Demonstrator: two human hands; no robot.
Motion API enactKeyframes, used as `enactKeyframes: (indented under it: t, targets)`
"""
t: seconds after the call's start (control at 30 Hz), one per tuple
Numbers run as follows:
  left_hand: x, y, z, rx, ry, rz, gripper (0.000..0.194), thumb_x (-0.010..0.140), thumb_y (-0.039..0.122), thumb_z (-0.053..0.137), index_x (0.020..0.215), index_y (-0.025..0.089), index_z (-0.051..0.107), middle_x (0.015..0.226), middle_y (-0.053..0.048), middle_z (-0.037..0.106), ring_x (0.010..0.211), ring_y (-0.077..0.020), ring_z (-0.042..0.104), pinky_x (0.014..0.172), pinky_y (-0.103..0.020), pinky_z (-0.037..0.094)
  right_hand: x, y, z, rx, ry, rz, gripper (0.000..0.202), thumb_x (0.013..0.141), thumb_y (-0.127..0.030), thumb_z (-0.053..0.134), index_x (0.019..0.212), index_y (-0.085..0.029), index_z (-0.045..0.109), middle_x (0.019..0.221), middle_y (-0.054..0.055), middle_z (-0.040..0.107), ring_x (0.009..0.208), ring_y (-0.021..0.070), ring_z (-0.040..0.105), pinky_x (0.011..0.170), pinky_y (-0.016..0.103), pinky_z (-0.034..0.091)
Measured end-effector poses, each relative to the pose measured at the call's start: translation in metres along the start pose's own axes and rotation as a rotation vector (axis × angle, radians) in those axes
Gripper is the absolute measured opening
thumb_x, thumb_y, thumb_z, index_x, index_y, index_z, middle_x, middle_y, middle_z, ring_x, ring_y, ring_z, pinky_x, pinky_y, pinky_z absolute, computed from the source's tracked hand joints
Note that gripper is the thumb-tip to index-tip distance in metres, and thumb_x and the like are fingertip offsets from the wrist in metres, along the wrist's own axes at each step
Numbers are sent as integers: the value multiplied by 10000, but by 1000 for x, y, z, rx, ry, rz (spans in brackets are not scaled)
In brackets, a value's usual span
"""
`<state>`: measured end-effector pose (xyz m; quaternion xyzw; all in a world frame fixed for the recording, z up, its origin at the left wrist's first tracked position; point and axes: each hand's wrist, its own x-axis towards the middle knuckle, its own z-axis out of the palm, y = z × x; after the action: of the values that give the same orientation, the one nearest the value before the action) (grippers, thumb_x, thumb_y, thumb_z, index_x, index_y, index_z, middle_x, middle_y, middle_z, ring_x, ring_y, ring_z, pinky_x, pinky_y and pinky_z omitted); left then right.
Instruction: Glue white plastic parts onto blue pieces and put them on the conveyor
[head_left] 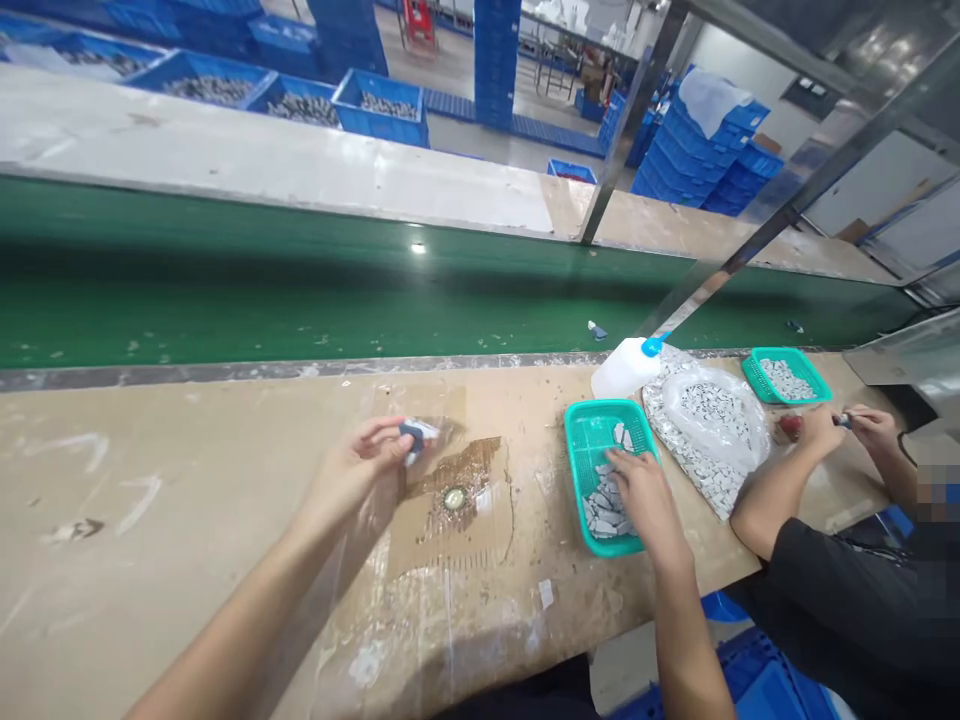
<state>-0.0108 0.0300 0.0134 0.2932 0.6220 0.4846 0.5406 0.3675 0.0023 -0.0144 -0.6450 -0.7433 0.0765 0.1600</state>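
A: The left hand (358, 468) pinches a small dark part (412, 433) at its fingertips, lifted just clear of the surface (187, 520); a scrap of clear film seems to hang off it, though that is blurred; the right hand (643, 492) is down in the near green basket (592, 432), fingers spread loosely over the small grey pieces (600, 510), and whether they have closed on one cannot be told

B: What might go wrong?

A: The grip on the part looks shallow, only at the tips; a slip would likely drop it onto the sticky brown patch (457, 480) just beside it; the right hand, reaching while the eyes sit elsewhere, could nudge the basket toward the surface's near edge and spill pieces; the co-worker's arm (780, 480) and the bag of pieces (712, 420) lie close on that side too

B: And the part's heading?

A: It is too small to be sure; its long axis seems to run roughly left to right, the pale end pointing toward the basket
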Motion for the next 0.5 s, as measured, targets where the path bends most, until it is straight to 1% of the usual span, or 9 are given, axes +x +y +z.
enactKeyframes:
  t: [0.1,0.17,0.27,0.33,0.4,0.43,0.5]
  targets:
    - [48,21,-9,375,201,208,381,718,356,764,1042,185,659,953,-28,700,881,-220,668,740,-255,512,2,1,7,-8,17,-23,308,894,-157,534,1048,-239,787,1000,66,793,865,265,654,780,397,530]
    - [77,35,-10,611,285,263,335,814,347,663,1098,170,647,981,-32,690,903,-214,666,736,-247,491,3,0,11,-9,62,-27,302,906,-165,518,988,-238,800,883,68,787,807,258,645,721,368,520]
    - [107,54,-3,826,298,264,304,845,343,628,1085,159,652,944,-31,695,906,-218,657,719,-242,463,5,-4,15,-30,121,-37,340,922,-164,473,913,-213,809,739,83,730,747,256,628,660,347,509]
    - [120,65,6,915,274,262,272,840,351,632,1032,161,662,914,-37,701,911,-247,657,731,-269,468,6,-6,16,-27,158,-40,350,933,-166,457,924,-211,804,733,81,709,742,250,627,656,340,517]
    - [129,76,18,1006,258,255,261,831,343,626,981,133,663,923,-94,703,958,-330,655,764,-352,496,2,-6,15,52,215,-30,331,952,-186,463,989,-224,789,799,71,717,776,237,644,693,334,542]
    - [134,80,26,1058,259,262,265,824,323,619,974,108,658,974,-146,698,1023,-392,634,798,-419,504,-2,-7,13,123,248,-23,313,962,-206,472,1017,-231,779,841,65,721,803,228,658,715,328,556]
    - [142,85,47,1157,268,306,285,799,243,601,997,42,638,1120,-276,644,1173,-516,533,877,-578,471,-12,-10,8,287,313,-1,278,976,-245,492,1043,-236,762,922,63,731,865,214,693,752,313,583]
